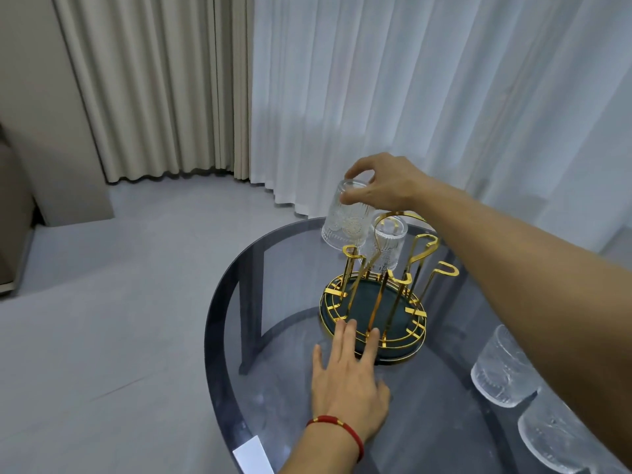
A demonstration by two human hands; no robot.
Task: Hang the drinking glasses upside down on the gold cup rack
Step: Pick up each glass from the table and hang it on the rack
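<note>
The gold cup rack (374, 307) stands on a dark green round base in the middle of the glass table. One ribbed drinking glass (388, 246) hangs upside down on a far prong. My right hand (383, 183) grips the bottom of a second patterned glass (345, 222), held upside down just above the rack's far-left prong (352, 249). My left hand (349, 374) lies flat on the table, fingers spread, its fingertips touching the near rim of the rack's base. Two more glasses (504, 369) (561, 439) stand at the right, partly hidden by my right forearm.
The round smoked-glass table (266, 340) ends close to the rack on the left and far sides. Curtains (376, 97) hang behind it. A white card (253, 456) lies at the near table edge. Grey floor lies to the left.
</note>
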